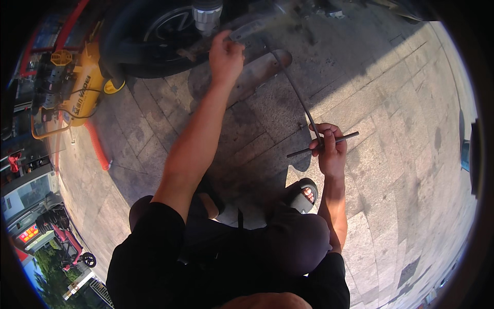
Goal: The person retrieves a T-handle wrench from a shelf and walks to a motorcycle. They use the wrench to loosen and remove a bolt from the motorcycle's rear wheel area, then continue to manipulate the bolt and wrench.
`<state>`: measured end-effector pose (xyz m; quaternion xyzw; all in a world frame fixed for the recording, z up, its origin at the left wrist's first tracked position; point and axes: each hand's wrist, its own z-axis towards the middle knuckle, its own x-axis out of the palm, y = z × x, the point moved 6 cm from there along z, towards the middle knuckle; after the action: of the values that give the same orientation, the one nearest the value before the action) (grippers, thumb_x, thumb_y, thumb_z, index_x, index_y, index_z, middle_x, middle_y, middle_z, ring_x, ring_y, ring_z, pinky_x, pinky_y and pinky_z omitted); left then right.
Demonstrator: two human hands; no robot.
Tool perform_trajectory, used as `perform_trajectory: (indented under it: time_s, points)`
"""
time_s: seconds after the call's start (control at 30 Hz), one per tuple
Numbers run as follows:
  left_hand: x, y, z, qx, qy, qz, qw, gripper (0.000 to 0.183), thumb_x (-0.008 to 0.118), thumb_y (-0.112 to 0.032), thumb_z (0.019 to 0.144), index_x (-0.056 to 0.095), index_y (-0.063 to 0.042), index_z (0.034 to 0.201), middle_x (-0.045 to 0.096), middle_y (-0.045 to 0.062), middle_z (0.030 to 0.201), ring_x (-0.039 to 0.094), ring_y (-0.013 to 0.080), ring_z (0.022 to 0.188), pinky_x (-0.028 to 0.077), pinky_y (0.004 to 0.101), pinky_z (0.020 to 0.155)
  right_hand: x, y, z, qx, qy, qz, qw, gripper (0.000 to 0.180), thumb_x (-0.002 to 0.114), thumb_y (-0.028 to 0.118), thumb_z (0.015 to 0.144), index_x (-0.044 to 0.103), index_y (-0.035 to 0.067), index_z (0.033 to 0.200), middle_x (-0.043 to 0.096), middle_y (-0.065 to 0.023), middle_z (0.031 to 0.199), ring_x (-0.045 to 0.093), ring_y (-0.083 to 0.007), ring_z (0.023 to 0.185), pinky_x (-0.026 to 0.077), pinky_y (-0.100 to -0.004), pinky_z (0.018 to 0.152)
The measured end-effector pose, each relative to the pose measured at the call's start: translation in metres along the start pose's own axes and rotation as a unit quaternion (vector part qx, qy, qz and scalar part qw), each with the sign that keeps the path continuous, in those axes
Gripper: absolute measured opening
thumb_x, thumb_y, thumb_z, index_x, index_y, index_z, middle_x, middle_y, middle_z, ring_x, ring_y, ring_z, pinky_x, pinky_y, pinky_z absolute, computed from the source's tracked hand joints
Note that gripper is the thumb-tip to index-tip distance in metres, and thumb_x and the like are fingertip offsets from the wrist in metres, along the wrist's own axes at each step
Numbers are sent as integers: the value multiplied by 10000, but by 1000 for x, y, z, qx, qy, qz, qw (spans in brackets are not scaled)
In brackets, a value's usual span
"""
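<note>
My right hand (330,148) is closed around the crossbar of a metal T-handle tool (296,92), whose long shaft points up and away toward the vehicle's underside; its far tip is hard to make out. My left hand (227,58) is raised beside a grey metal part (247,29) near the wheel, with its fingers bent; whether it grips anything is unclear. Just above it is a ribbed silver cylinder (207,17). The black tyre (150,63) of the vehicle stands at the upper left. Below the metal part, a long rusty-brown plate (254,75) lies on the paving.
A yellow air compressor (83,90) stands at the left, with an orange coiled hose (96,146) on the stone paving. The vehicle's body spans the top. My sandalled foot (305,197) is near my right forearm. A pink vehicle (69,243) stands farther off, lower left.
</note>
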<state>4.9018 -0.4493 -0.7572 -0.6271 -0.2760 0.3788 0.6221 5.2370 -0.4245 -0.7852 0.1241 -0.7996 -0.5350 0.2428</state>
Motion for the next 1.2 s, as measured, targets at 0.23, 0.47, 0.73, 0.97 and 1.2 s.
perform_trajectory:
  time_s: [0.23,0.47,0.73,0.97,1.2]
  points:
    - [1,7,-5,3,-8,-7,1000,390,490,-33,883,445,6,1268,634,77,825,543,97,588,443,238,524,11,10,9,-16,10,-4,1000,232,381,163,1004,537,4,1068,667,-129,1001,593,-87,592,441,-194,478]
    - [-6,12,5,12,-43,6,999,357,605,-60,808,545,-18,1158,616,71,775,604,141,619,490,287,563,14,12,16,-2,-10,-3,1000,220,380,157,1002,535,13,1062,670,-133,998,585,-85,579,433,-192,466]
    - [-4,19,8,31,-45,47,997,376,555,-50,858,491,4,1224,644,79,824,563,106,595,449,241,535,22,21,13,-1,-13,11,1000,208,380,150,1000,540,25,1043,671,-138,994,569,-81,557,425,-189,457]
    - [-4,18,9,37,-48,56,997,375,561,-46,847,497,1,1214,640,78,803,568,108,600,455,245,542,17,21,13,1,-24,10,1000,211,370,151,1005,541,32,1037,675,-134,981,565,-77,552,420,-187,449]
    - [-5,19,9,44,-60,68,995,339,553,-43,847,513,-9,1182,631,66,785,567,105,599,454,242,542,16,16,16,6,-21,42,999,197,404,172,1002,543,48,1066,663,-174,1007,561,-82,535,395,-177,408]
